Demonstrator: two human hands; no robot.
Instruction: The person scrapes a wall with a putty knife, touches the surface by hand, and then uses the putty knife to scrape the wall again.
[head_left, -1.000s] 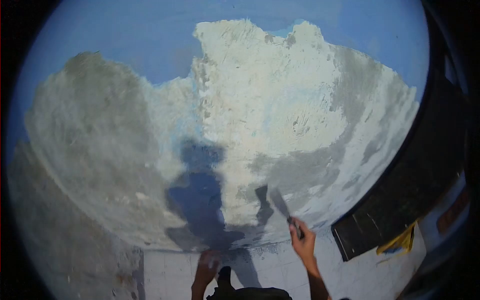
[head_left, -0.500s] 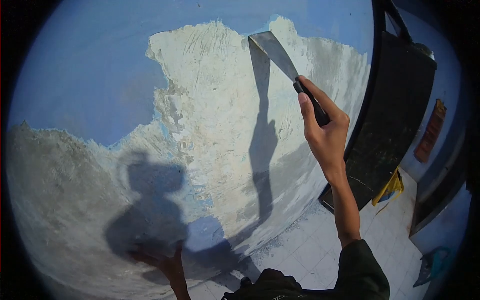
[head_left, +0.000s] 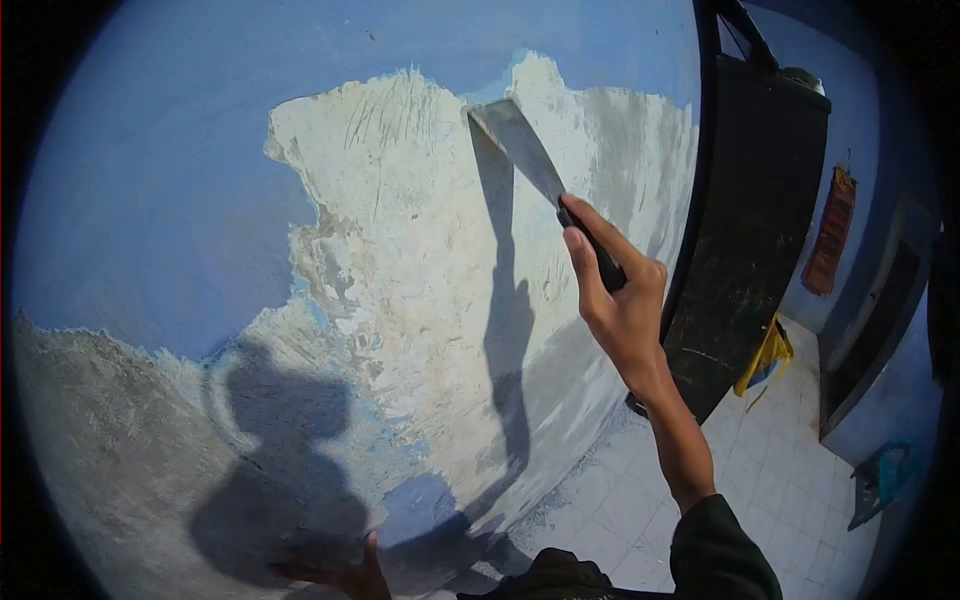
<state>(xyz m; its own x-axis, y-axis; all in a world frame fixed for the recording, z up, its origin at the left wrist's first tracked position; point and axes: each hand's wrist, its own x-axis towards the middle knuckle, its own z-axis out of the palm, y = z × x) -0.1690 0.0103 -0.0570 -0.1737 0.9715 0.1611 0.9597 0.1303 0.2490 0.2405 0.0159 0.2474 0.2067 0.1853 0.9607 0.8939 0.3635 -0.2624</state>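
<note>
My right hand (head_left: 628, 312) is closed around the black handle of a paint scraper (head_left: 527, 150), thumb and forefinger stretched along it toward the blade. The broad metal blade meets the wall at the upper border of a bare pale patch (head_left: 420, 210), right below the blue paint (head_left: 180, 190). Low in the view, my left hand (head_left: 352, 578) lies against the wall with its fingers spread, partly in shadow and cut off by the frame's bottom edge. Grey plaster (head_left: 90, 420) shows on the wall's lower left.
A dark door panel (head_left: 745, 230) stands out at the right end of the wall. Flakes lie on the tiled floor (head_left: 640, 500) along the wall's foot. Beyond are a yellow bag (head_left: 768, 360), a reddish hanging (head_left: 832, 230) and a teal object (head_left: 885, 475).
The view has shifted, so the upper wall sits lower and farther left. The blade stays at the paint's edge in my right hand; my left hand appears lower in the frame.
</note>
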